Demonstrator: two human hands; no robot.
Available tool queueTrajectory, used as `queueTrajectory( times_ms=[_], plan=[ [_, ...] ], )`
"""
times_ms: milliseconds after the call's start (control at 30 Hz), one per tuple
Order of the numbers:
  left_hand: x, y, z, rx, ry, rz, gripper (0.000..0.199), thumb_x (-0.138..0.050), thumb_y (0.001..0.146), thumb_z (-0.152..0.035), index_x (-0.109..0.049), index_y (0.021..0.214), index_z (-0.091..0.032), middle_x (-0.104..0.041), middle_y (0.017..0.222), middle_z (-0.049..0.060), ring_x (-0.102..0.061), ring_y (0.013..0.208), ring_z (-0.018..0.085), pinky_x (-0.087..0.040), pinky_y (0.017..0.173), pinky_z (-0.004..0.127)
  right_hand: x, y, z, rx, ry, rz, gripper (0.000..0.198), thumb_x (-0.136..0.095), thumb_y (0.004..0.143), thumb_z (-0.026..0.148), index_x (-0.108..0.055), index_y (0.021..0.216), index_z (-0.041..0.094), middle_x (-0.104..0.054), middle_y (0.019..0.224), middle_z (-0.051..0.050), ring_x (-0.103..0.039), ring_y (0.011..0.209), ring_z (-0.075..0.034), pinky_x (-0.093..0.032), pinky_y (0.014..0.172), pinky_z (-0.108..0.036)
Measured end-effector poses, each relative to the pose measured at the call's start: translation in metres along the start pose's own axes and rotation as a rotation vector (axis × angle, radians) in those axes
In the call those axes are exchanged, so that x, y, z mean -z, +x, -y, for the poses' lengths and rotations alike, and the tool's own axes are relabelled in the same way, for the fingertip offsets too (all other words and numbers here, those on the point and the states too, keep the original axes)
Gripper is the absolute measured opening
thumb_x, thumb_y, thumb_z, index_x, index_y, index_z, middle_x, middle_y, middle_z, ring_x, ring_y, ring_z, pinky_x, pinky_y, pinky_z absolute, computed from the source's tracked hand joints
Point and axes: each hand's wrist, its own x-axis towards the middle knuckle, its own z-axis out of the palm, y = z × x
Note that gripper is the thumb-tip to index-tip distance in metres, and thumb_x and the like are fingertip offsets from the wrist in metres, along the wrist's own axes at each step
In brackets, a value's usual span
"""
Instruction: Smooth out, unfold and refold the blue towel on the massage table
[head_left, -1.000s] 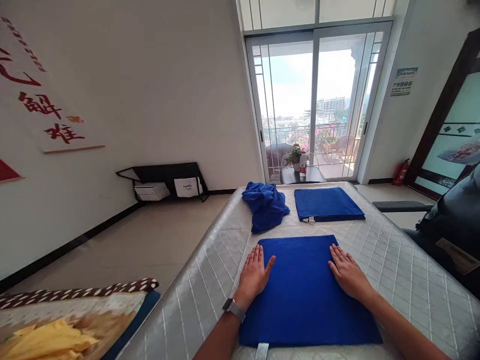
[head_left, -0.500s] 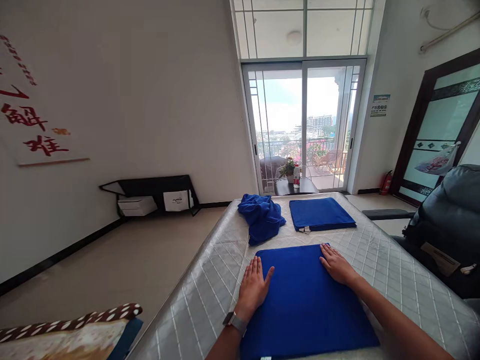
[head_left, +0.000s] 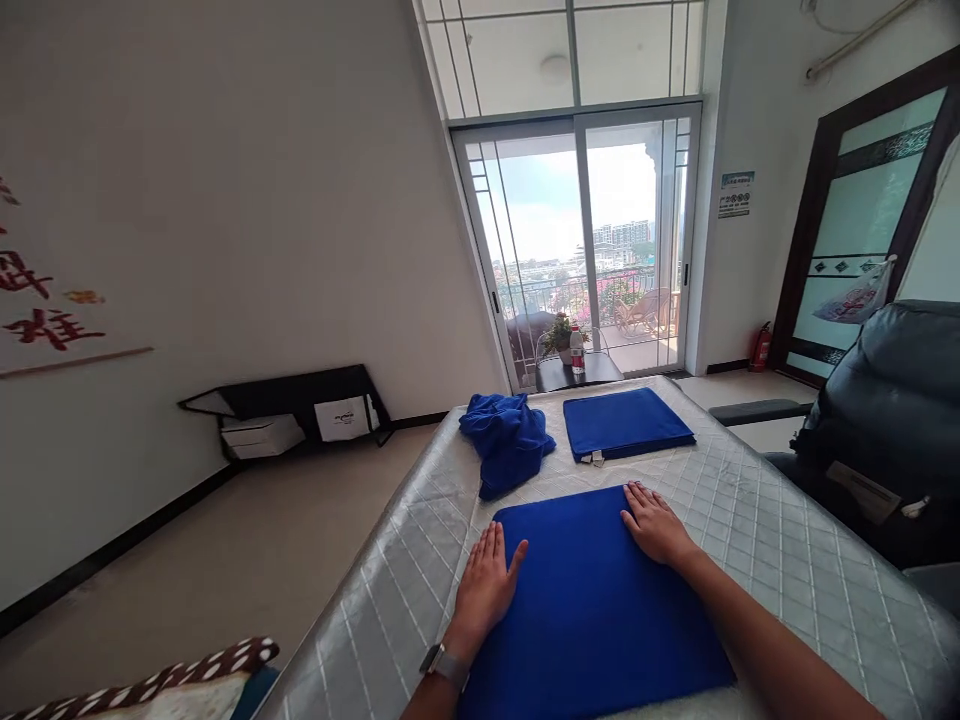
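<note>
A blue cloth, folded into a flat rectangle, lies in front of me on the quilted silver mattress. Along its left edge rests my left hand, fingers stretched out and thumb spread. My right hand lies flat on the far right corner, its fingers extended. Neither hand grasps anything. Beyond the cloth, a crumpled blue cloth sits at the far left. A folded blue stack with white tags lies at the far right.
Past the mattress, a small dark table holds a plant and a bottle before the glass doors. A black leather chair stands at the right. A black rack with white boxes is against the left wall. Patterned fabric shows at lower left.
My view has turned slightly to the right and tilted, so everything appears shifted left. Both hands remain flat on the folded cloth in nearly the same places.
</note>
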Motion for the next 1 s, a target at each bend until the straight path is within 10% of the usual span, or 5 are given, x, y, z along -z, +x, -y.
queueTrajectory(
  times_ms=[267, 533, 667, 800, 1000],
  plan=[
    [0.020, 0.010, -0.022, -0.013, 0.087, -0.020, 0.080, -0.014, 0.098, -0.063, -0.041, 0.146, -0.005, -0.042, 0.151, 0.020, -0.037, 0.141, 0.031, -0.031, 0.115, 0.048, -0.003, 0.001, -0.006, 0.007, 0.042, -0.007, 0.070, -0.013, 0.098, 0.050, -0.020, 0.156, 0.011, -0.015, 0.163, -0.009, -0.009, 0.150, -0.021, -0.006, 0.120, -0.039],
    [0.036, 0.045, -0.201, -0.458, -0.221, 0.015, 0.067, -0.018, 0.101, -0.057, -0.038, 0.149, -0.015, -0.044, 0.152, 0.012, -0.038, 0.142, 0.024, -0.029, 0.118, 0.040, -0.010, 0.002, -0.012, 0.037, 0.006, -0.032, 0.065, -0.023, 0.098, 0.040, -0.024, 0.155, 0.010, -0.018, 0.162, -0.010, -0.010, 0.150, -0.022, -0.010, 0.121, -0.040],
    [0.019, 0.068, -0.257, -0.391, -0.381, 0.000, 0.068, -0.015, 0.101, -0.055, -0.037, 0.149, -0.013, -0.043, 0.152, 0.017, -0.037, 0.142, 0.026, -0.027, 0.118, 0.046, -0.017, 0.002, -0.020, 0.120, -0.044, -0.055, 0.068, -0.039, 0.092, 0.036, -0.026, 0.155, 0.015, -0.019, 0.162, -0.007, -0.013, 0.149, -0.022, -0.012, 0.121, -0.039],
    [0.005, 0.074, -0.241, -0.308, -0.420, 0.039, 0.069, -0.010, 0.101, -0.055, -0.038, 0.149, -0.013, -0.043, 0.152, 0.016, -0.036, 0.143, 0.025, -0.029, 0.117, 0.046, -0.017, 0.005, -0.019, 0.104, -0.047, -0.058, 0.065, -0.034, 0.094, 0.034, -0.026, 0.155, 0.015, -0.021, 0.161, -0.008, -0.013, 0.149, -0.022, -0.014, 0.121, -0.040],
    [0.011, 0.062, -0.151, -0.162, -0.209, 0.043, 0.072, -0.010, 0.100, -0.059, -0.034, 0.151, -0.014, -0.038, 0.155, 0.012, -0.030, 0.146, 0.023, -0.025, 0.119, 0.043, -0.011, 0.007, -0.011, 0.019, -0.020, -0.036, 0.065, -0.018, 0.099, 0.043, -0.024, 0.155, 0.011, -0.018, 0.162, -0.010, -0.011, 0.150, -0.022, -0.010, 0.121, -0.041]
  ],
)
